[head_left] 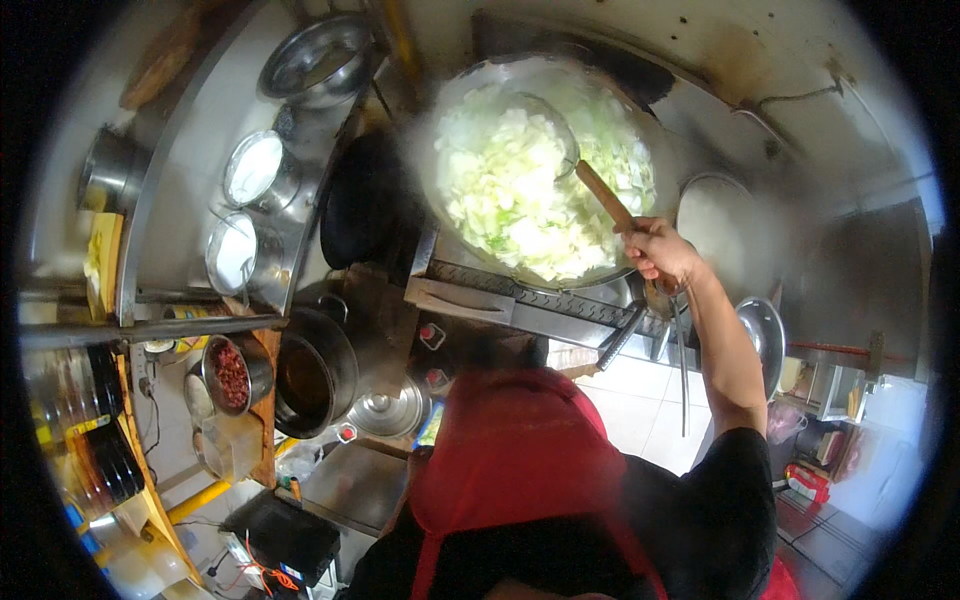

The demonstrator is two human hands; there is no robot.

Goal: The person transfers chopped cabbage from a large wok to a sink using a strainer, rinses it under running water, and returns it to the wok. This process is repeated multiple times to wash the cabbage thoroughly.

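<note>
My right hand [654, 249] grips the wooden handle [602, 193] of a wire-rimmed skimmer. The skimmer's round metal rim [568, 136] lies among pale green chopped cabbage [499, 195], which partly hides its bowl. The cabbage fills a large wok [431, 184] on the stove, and steam blurs its far side. My left hand is out of view.
The steel stove front [465, 298] runs below the wok. A round pan [716, 214] stands at right. Steel pots with white contents [253, 166] line the left counter. Farther down are a pot of red pieces [229, 375] and a large dark pot [330, 360].
</note>
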